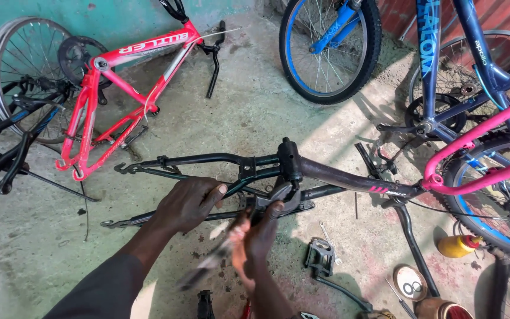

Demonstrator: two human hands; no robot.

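Black and scuffed, the bare steel bicycle frame (332, 177) lies on its side across the middle of the picture, its rear stays reaching toward the left and its main tube running right toward a pink bicycle frame (479, 156) at the right edge. We press our left hand (187, 204) down on the lower stay just left of centre, fingers curled over the tube and closed around it. Our right hand (258, 239) sits just below the frame's bottom bracket area, wrapped around a slim metal tool (211, 263) that is blurred, so we cannot tell what kind it is; its upper end meets the dark crank part (278, 198) at the frame's centre. On the stained concrete floor (255, 112), a red bicycle frame (125, 88) lies in the upper left beside a spoked silver wheel (16, 65). A blue-rimmed wheel (329, 50) stands at the top centre. Near the lower right we see a black pedal (320, 254), a small spanner (327, 231), a yellow oil bottle (458, 245) and a round tin lid (409, 282).
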